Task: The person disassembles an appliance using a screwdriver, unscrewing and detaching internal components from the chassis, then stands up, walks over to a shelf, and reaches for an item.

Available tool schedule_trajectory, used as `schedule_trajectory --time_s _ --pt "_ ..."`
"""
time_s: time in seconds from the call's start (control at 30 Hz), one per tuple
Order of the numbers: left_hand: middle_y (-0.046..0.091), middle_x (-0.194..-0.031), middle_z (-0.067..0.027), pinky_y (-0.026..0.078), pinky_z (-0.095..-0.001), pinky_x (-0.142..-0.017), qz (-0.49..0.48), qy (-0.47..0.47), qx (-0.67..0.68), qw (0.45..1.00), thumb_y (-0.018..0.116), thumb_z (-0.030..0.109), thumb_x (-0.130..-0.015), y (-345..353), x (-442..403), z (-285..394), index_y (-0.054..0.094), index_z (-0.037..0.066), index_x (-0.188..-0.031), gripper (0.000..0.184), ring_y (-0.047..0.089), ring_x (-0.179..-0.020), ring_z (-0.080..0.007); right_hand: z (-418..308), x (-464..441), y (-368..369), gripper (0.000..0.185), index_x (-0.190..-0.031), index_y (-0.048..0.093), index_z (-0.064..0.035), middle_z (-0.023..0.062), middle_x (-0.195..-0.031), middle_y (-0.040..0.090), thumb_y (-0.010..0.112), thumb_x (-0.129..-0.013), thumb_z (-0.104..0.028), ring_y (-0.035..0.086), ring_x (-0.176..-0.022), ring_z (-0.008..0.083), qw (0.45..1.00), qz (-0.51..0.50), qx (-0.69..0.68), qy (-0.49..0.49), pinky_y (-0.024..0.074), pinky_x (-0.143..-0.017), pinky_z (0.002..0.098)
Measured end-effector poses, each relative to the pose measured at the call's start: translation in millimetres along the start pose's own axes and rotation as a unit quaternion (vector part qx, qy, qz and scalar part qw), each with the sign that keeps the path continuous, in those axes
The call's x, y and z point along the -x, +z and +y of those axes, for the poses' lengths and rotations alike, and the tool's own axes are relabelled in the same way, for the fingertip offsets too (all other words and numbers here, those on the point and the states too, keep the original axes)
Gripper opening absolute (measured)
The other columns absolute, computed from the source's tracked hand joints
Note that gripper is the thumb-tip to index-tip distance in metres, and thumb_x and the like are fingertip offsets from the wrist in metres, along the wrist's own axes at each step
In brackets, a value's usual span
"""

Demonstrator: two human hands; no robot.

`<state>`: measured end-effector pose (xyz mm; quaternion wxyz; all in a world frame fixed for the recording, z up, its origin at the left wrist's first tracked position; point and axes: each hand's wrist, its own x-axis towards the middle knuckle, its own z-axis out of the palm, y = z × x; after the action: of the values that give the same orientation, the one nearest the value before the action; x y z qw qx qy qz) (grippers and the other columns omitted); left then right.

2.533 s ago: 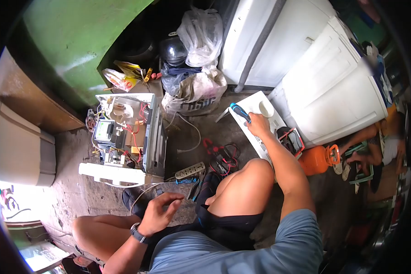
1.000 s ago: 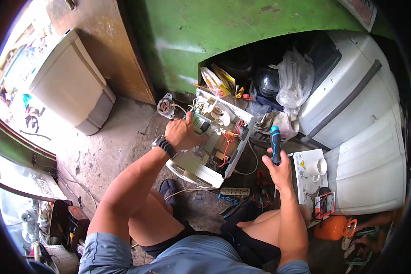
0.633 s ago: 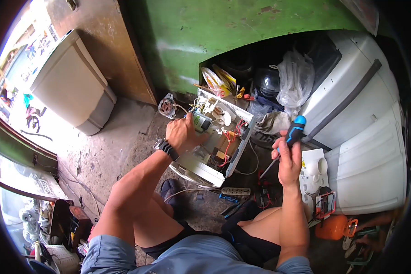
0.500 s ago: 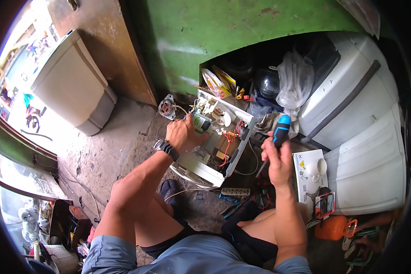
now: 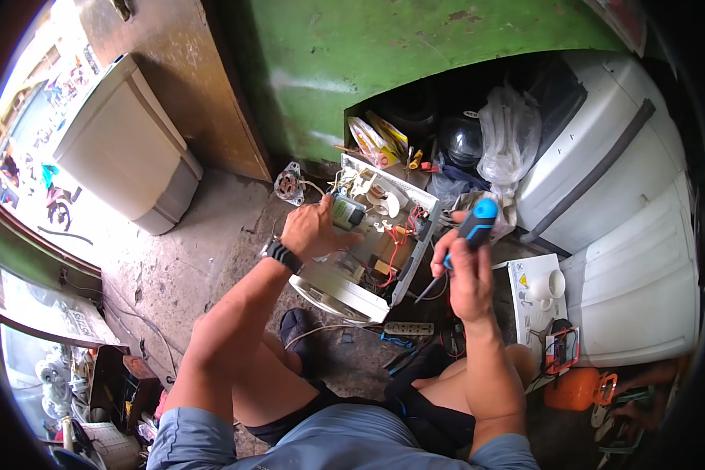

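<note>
An opened microwave oven point(image 5: 345, 294), with its wiring and inner parts exposed, lies on the floor in front of me. My left hand point(image 5: 309, 231) reaches over its left side, thumb and fingers around a boxy part with a green label point(image 5: 346, 212). The underside of that grip is hidden. Raised to the right of the oven, my right hand point(image 5: 468, 278) is closed on a blue and black screwdriver point(image 5: 476, 225). Its handle points up and its thin shaft slants down to the left. Red wires point(image 5: 392, 254) run inside the oven near its right wall.
A round motor-like part point(image 5: 289, 185) lies beyond the oven. A power strip point(image 5: 410, 329) and pliers-like tools are on the floor between my feet. To the right, a white mug point(image 5: 547, 287) lies near white panels. An orange container point(image 5: 576, 389) sits at lower right.
My right hand has tilted the screwdriver and shifted slightly left and down, its fingers changing position. My left hand stays nearly where it was, beside the green-labelled part.
</note>
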<state>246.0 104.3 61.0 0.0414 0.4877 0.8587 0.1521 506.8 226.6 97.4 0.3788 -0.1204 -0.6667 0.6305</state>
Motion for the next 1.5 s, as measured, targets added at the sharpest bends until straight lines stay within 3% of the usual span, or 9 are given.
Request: schedule_trajectory --time_s 0.13,0.2,0.3,0.37,0.57,0.63,1.03,1.23,1.5 --pt "0.071 -0.099 -0.0286 0.055 -0.0493 -0.085 -0.121 0.002 0.074 0.99 0.06 0.063 -0.094 -8 -14 -26 0.053 -0.004 -0.134 0.078 0.071 -0.097 -0.041 -39 -32 12 0.062 -0.145 0.036 -0.0046 0.0092 -0.087 0.058 0.046 -0.107 -0.053 0.056 -0.079 0.0171 0.995 -0.028 -0.045 -0.081 0.0478 -0.078 0.0334" --pt "0.071 -0.085 -0.0256 0.054 -0.0504 -0.079 -0.113 0.03 0.093 0.989 0.058 0.046 -0.101 -5 -16 -33 0.056 0.005 -0.137 0.055 0.071 -0.089 -0.0424 -55 -46 32 0.056 -0.141 0.039 -0.0037 0.0121 -0.096 0.061 0.048 -0.107 -0.048 0.059 -0.087 0.0201 0.993 -0.027 -0.072 -0.086 0.0476 -0.085 0.0377" --pt "0.072 -0.086 -0.0252 0.054 -0.0504 -0.08 -0.096 0.035 0.11 0.989 0.06 0.046 -0.1 2 -19 -38 0.059 0.004 -0.133 0.053 0.071 -0.088 -0.0418 -55 -68 55 0.04 -0.136 0.037 -0.0028 0.0118 -0.1 0.061 0.053 -0.107 -0.026 0.06 -0.091 0.019 0.987 -0.085 -0.085 -0.104 0.0458 -0.092 0.0371" --pt "0.072 -0.088 -0.0241 0.054 -0.0509 -0.08 -0.087 0.032 0.11 0.99 0.06 0.044 -0.1 1 -18 -38 0.062 0.005 -0.13 0.049 0.071 -0.088 -0.042 -36 -79 66 0.028 -0.121 0.039 -0.0071 0.0089 -0.1 0.059 0.057 -0.1 -0.011 0.06 -0.088 0.0149 0.983 -0.106 -0.12 -0.094 0.0494 -0.084 0.0333" --pt "0.075 -0.091 -0.0215 0.057 -0.0448 -0.082 -0.124 -0.054 -0.032 0.99 0.072 0.073 -0.077 -24 -13 11 0.062 -0.006 -0.119 0.09 0.075 -0.088 -0.0357 1 -109 85 0.027 -0.111 0.05 -0.0074 -0.0015 -0.085 0.054 0.071 -0.095 -0.013 0.053 -0.062 0.0056 0.997 -0.059 -0.005 0.049 0.045 -0.053 0.0225" --pt "0.075 -0.089 -0.021 0.058 -0.0418 -0.081 -0.083 -0.069 -0.015 0.994 0.072 0.081 -0.068 -16 -17 13 0.061 -0.01 -0.114 0.102 0.076 -0.09 -0.033 9 -108 90 0.027 -0.111 0.051 -0.0069 -0.0013 -0.085 0.054 0.071 -0.095 -0.013 0.053 -0.062 0.0056 0.997 -0.057 -0.011 0.059 0.0449 -0.053 0.0226" --pt "0.073 -0.082 -0.0218 0.058 -0.0445 -0.073 -0.037 -0.09 -0.005 0.995 0.068 0.07 -0.078 -5 -12 10 0.058 -0.011 -0.106 0.086 0.075 -0.08 -0.035 33 -74 74 0.03 -0.114 0.049 -0.0058 -0.0002 -0.087 0.055 0.071 -0.095 -0.012 0.053 -0.064 0.005 0.999 0.022 -0.016 0.04 0.0446 -0.054 0.0215" --pt "0.067 -0.07 -0.0155 0.045 -0.0411 -0.079 0.087 0.067 -0.038 0.993 0.07 0.067 -0.076 15 -12 -1 0.06 -0.005 -0.093 0.075 0.068 -0.071 -0.0303 61 -47 59 0.03 -0.121 0.043 -0.0058 0.0012 -0.083 0.053 0.063 -0.099 -0.005 0.051 -0.063 0.0072 0.99 0.045 -0.135 -0.012 0.0444 -0.057 0.0234" --pt "0.071 -0.074 -0.0186 0.045 -0.0448 -0.082 0.065 -0.028 -0.043 0.997 0.071 0.071 -0.076 15 -12 3 0.059 -0.004 -0.099 0.079 0.071 -0.074 -0.0341 61 -31 48 0.033 -0.122 0.042 -0.005 0.0031 -0.084 0.056 0.065 -0.098 -0.006 0.053 -0.066 0.009 0.986 0.055 -0.155 -0.009 0.0472 -0.061 0.025"
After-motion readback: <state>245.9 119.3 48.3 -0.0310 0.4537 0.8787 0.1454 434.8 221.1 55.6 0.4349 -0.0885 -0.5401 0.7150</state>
